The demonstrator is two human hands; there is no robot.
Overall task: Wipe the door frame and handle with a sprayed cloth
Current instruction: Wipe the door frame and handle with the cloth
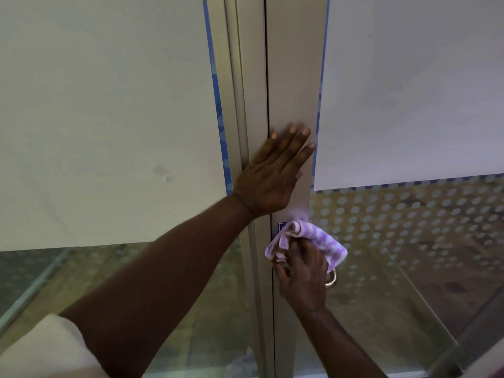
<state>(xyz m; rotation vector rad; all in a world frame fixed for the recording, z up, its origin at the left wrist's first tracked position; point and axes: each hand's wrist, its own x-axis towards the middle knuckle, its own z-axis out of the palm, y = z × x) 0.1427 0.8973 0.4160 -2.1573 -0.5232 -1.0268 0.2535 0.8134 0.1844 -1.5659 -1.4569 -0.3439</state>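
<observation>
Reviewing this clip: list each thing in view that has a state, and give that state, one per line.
Left hand: open, flat, pressed on the beige metal door frame.
Right hand: closed on the purple and white checked cloth.
Purple and white checked cloth: bunched, pressed against the frame.
Silver metal door handle: mostly hidden by the right hand and cloth.
White paper sheets: taped over the glass panes.

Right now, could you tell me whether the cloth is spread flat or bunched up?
Bunched up. The purple-and-white cloth is crumpled into a wad, gripped by the right hand against the door frame, with loose folds sticking out.
</observation>
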